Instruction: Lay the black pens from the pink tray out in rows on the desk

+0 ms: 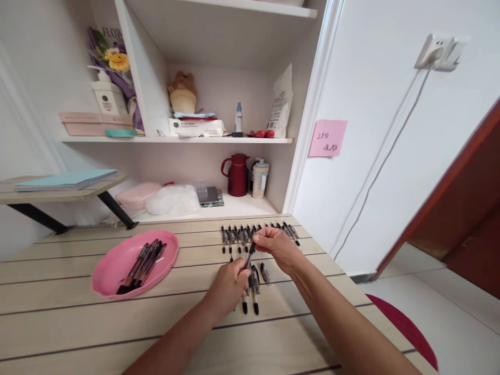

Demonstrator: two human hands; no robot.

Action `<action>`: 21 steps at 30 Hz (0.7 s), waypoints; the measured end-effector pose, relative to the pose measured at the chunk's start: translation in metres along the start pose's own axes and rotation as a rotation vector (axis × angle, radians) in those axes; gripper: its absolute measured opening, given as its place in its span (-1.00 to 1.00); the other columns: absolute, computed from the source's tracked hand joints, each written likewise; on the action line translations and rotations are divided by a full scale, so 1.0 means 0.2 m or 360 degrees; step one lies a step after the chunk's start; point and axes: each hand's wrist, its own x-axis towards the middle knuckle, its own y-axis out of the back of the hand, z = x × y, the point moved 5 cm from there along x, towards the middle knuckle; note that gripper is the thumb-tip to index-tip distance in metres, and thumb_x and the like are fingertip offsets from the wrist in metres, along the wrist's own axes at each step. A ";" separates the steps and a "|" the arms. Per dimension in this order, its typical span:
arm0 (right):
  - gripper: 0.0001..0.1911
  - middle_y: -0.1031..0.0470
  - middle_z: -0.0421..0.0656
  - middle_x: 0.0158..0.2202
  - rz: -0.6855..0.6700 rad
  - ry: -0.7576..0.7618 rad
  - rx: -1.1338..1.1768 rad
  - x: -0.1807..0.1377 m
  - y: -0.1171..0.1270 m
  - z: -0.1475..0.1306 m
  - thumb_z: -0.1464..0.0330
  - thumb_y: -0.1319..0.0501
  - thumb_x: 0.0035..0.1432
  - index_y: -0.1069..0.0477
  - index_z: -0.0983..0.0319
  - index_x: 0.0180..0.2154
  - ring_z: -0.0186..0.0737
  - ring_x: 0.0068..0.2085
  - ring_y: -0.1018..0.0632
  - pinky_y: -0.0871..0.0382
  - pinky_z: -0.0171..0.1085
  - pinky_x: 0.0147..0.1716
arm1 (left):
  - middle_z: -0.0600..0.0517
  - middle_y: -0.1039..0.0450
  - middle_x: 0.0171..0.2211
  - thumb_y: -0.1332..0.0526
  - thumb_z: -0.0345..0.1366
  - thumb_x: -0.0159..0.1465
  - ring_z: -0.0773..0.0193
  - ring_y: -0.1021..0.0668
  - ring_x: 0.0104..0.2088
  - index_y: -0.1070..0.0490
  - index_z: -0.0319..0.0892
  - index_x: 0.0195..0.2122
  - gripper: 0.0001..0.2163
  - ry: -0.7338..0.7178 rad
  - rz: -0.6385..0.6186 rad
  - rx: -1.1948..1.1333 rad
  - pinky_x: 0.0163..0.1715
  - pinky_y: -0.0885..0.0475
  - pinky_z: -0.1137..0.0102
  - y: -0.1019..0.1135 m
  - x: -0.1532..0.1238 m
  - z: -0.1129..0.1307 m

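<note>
My left hand [228, 286] is closed around the lower part of a black gel pen [250, 253], which it holds slanted above the table. At its upper end, my right hand [275, 246] pinches the pen's black tip between thumb and fingers. Below my hands lie several pens [255, 299], partly hidden by my left hand. A loose pen cap [265, 273] rests just to their right. Behind my hands runs a row of several pens [232, 237], side by side, partly covered by my right hand. On the left, a pink tray [100, 271] holds a bunch of pens [142, 265].
The slatted wooden table [70, 323] meets a white shelf unit [211, 139] at the back. A dark red jug [237, 176] and a pale cup [260, 179] stand inside it. A small raised shelf [84, 194] is at left. A red round seat [404, 328] shows at lower right.
</note>
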 end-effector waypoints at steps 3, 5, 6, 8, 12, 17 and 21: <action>-0.73 -0.38 -0.28 -0.56 -0.0006 -0.0042 -0.0034 0.00 0.00 0.00 0.27 -0.38 -0.33 -0.38 0.23 -0.52 -0.41 -0.52 -0.35 -0.22 -0.34 -0.44 | 0.12 -0.31 -0.60 0.02 -0.25 0.15 0.42 -0.37 -0.64 -0.26 -0.17 -0.44 -0.85 0.0005 0.0013 -0.0013 -0.65 -0.17 0.54 0.00 0.00 0.00; -0.71 -0.42 -0.24 -0.47 -0.0077 -0.0085 -0.0010 -0.01 -0.01 0.00 0.25 -0.36 -0.30 -0.42 0.22 -0.45 -0.39 -0.48 -0.38 -0.23 -0.32 -0.41 | 0.13 -0.30 -0.61 0.01 -0.24 0.14 0.42 -0.37 -0.64 -0.24 -0.17 -0.46 -0.85 0.0009 0.0027 -0.0020 -0.65 -0.18 0.54 0.01 0.00 0.00; -0.71 -0.43 -0.23 -0.46 -0.0093 -0.0086 -0.0003 -0.01 -0.01 0.00 0.23 -0.36 -0.30 -0.42 0.23 -0.45 -0.39 -0.48 -0.38 -0.23 -0.31 -0.40 | 0.13 -0.30 -0.62 0.01 -0.23 0.14 0.42 -0.37 -0.64 -0.24 -0.17 -0.47 -0.85 0.0008 0.0030 -0.0022 -0.65 -0.19 0.54 0.01 0.00 0.00; -0.72 -0.41 -0.24 -0.52 -0.0062 -0.0034 -0.0016 -0.01 -0.01 -0.01 0.22 -0.35 -0.30 -0.42 0.25 -0.51 -0.41 -0.53 -0.35 -0.22 -0.32 -0.43 | 0.13 -0.30 -0.62 0.00 -0.22 0.14 0.42 -0.37 -0.64 -0.22 -0.17 -0.49 -0.85 0.0008 0.0032 -0.0024 -0.65 -0.20 0.54 0.01 0.00 0.00; -0.75 -0.34 -0.28 -0.63 0.0017 0.0115 -0.0089 -0.01 -0.03 -0.02 0.23 -0.34 -0.28 -0.40 0.25 -0.56 -0.43 -0.57 -0.29 -0.17 -0.34 -0.49 | 0.14 -0.29 -0.61 0.00 -0.20 0.14 0.43 -0.37 -0.64 -0.24 -0.17 -0.45 -0.83 0.0027 0.0016 -0.0072 -0.68 -0.21 0.56 0.01 0.00 0.00; -0.75 -0.36 -0.26 -0.61 -0.0003 0.0115 -0.0050 -0.02 -0.04 -0.03 0.21 -0.33 -0.26 -0.41 0.24 -0.54 -0.41 -0.56 -0.31 -0.19 -0.34 -0.48 | 0.12 -0.29 -0.60 0.00 -0.13 0.14 0.40 -0.40 -0.64 -0.23 -0.19 -0.36 -0.78 0.0065 -0.0276 -0.0451 -0.74 -0.25 0.55 -0.04 -0.01 0.02; -0.72 -0.42 -0.21 -0.52 -0.0070 0.0039 0.0018 -0.02 -0.04 -0.03 0.20 -0.35 -0.30 -0.43 0.25 -0.53 -0.40 -0.53 -0.34 -0.23 -0.31 -0.44 | 0.11 -0.29 -0.60 -0.04 -0.12 0.13 0.39 -0.42 -0.64 -0.22 -0.21 -0.34 -0.76 0.0083 -0.0386 -0.0617 -0.73 -0.29 0.53 -0.06 -0.01 0.02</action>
